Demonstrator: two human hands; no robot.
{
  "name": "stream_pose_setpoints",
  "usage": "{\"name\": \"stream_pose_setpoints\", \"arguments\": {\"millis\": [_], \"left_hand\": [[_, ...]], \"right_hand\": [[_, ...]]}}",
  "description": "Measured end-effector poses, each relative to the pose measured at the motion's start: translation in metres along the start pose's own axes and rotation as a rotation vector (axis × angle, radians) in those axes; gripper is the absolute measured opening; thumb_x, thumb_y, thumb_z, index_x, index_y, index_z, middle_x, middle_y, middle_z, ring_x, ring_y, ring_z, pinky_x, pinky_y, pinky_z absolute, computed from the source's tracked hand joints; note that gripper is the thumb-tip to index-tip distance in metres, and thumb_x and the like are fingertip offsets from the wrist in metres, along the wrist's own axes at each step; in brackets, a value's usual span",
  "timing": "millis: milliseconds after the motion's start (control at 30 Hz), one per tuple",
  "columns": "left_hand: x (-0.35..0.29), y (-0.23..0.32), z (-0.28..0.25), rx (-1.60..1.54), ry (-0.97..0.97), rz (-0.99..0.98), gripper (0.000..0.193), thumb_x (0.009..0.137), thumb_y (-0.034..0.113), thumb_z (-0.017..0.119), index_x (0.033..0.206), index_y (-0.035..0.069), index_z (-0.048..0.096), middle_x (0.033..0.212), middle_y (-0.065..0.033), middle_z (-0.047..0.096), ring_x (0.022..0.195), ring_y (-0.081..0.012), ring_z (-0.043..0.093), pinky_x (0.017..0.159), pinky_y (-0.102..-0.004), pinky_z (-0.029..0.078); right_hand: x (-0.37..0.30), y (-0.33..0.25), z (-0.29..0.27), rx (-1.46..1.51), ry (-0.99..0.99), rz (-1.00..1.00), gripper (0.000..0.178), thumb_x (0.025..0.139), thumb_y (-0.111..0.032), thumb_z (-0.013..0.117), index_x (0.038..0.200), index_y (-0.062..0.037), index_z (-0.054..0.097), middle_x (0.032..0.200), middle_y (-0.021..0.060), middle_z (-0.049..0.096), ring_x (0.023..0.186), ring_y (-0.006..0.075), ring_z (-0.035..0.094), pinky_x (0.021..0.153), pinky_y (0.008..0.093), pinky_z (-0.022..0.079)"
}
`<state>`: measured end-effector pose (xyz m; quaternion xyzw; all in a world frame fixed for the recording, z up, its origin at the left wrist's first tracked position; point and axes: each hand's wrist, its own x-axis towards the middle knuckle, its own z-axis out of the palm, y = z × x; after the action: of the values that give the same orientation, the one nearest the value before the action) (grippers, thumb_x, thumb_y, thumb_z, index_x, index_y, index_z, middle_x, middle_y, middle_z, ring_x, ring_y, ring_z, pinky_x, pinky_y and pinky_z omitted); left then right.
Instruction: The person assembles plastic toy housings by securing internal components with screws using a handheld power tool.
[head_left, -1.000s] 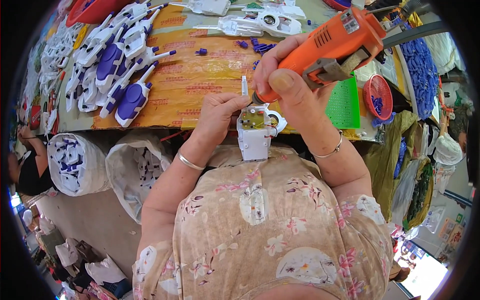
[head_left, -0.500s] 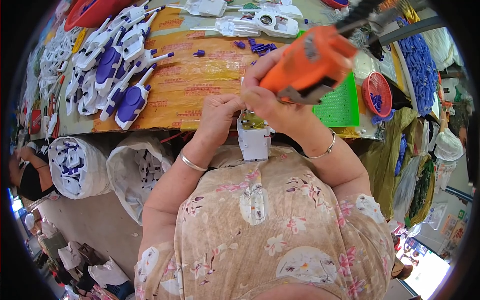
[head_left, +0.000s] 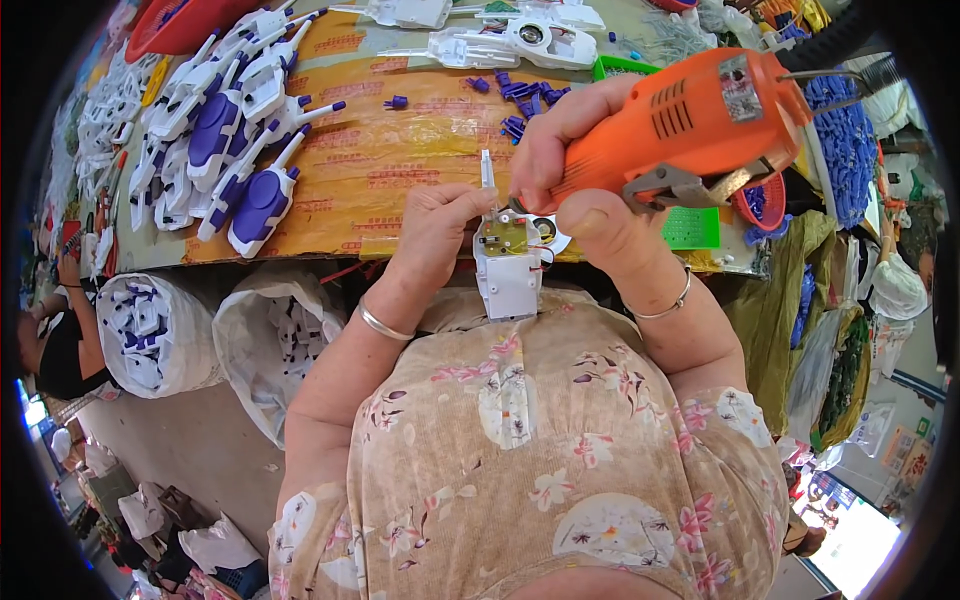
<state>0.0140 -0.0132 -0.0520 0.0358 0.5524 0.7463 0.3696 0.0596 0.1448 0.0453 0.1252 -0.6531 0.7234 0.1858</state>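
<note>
A white plastic toy housing (head_left: 512,288) stands against my front at the table's edge, its upper part open. A greenish circuit board (head_left: 505,236) with small wires shows inside it. My left hand (head_left: 440,225) pinches the narrow upper part of this housing between thumb and fingers. In my right hand (head_left: 585,190) is an orange electric screwdriver (head_left: 690,120) with a metal lever, its body leaning up to the right. The screwdriver's front end is close to the housing by my left fingertips; its tip is hidden by my fingers.
White and purple toy bodies (head_left: 215,130) are piled at the left. Loose purple parts (head_left: 525,92) and white half-shells (head_left: 480,50) lie farther back. A green tray (head_left: 692,230) and a red basket (head_left: 762,203) are right. White sacks of parts (head_left: 165,370) stand below the table's left edge.
The orange screwdriver has swung right and tilted lower, and my right hand has shifted slightly right. More of the circuit board shows. My left hand stays on the housing.
</note>
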Motion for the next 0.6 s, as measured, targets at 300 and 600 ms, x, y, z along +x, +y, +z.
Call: {"name": "stream_pose_setpoints", "arguments": {"millis": [300, 600], "left_hand": [[-0.003, 0.005, 0.003, -0.054, -0.035, 0.051, 0.016, 0.083, 0.013, 0.064, 0.077, -0.001, 0.069, 0.069, -0.0035, 0.064, 0.056, -0.0081, 0.057, 0.051, -0.0216, 0.046], [-0.006, 0.011, 0.005, -0.002, -0.032, 0.054, 0.016, 0.083, 0.013, 0.064, 0.080, -0.002, 0.069, 0.072, -0.0048, 0.065, 0.058, -0.0087, 0.059, 0.052, -0.0220, 0.047]], "right_hand": [[-0.005, 0.009, 0.011, 0.082, 0.060, -0.081, 0.053, 0.068, -0.035, 0.083, 0.084, -0.0008, 0.047, 0.069, 0.0065, 0.055, 0.059, 0.0160, 0.056, 0.054, 0.0280, 0.049], [-0.004, 0.014, 0.010, 0.028, 0.057, -0.077, 0.050, 0.067, -0.036, 0.084, 0.078, -0.0019, 0.050, 0.065, 0.0059, 0.055, 0.059, 0.0154, 0.057, 0.053, 0.0259, 0.048]]}}
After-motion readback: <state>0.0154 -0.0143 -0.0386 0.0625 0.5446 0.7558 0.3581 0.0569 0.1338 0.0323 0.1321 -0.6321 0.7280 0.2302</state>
